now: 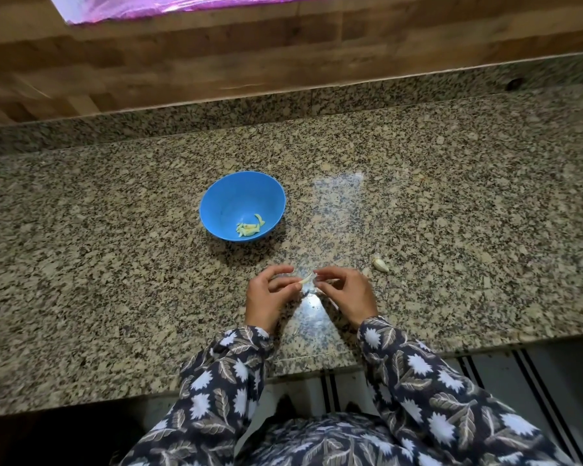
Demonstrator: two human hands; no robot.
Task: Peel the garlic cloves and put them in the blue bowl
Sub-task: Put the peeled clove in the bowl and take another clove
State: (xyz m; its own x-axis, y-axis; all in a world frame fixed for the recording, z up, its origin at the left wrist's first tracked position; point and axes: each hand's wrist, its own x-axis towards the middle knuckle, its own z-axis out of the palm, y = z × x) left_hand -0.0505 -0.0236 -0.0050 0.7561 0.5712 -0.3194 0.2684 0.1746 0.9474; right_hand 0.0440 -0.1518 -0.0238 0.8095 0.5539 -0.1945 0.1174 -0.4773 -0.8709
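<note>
Both the left hand (266, 294) and right hand (345, 292) pinch one garlic clove (306, 280); the slick clove could slip between them and miss the blue bowl (216, 203) beyond.

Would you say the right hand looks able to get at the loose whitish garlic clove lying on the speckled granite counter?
Probably yes: the loose whitish garlic clove lies just beside the right hand, nothing between, though that hand pinches a second pale clove.

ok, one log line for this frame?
step: peeling | left hand: pinches garlic clove | right hand: pinches its other end | blue bowl: peeled cloves inside | spare clove: on counter, right of hands
</note>
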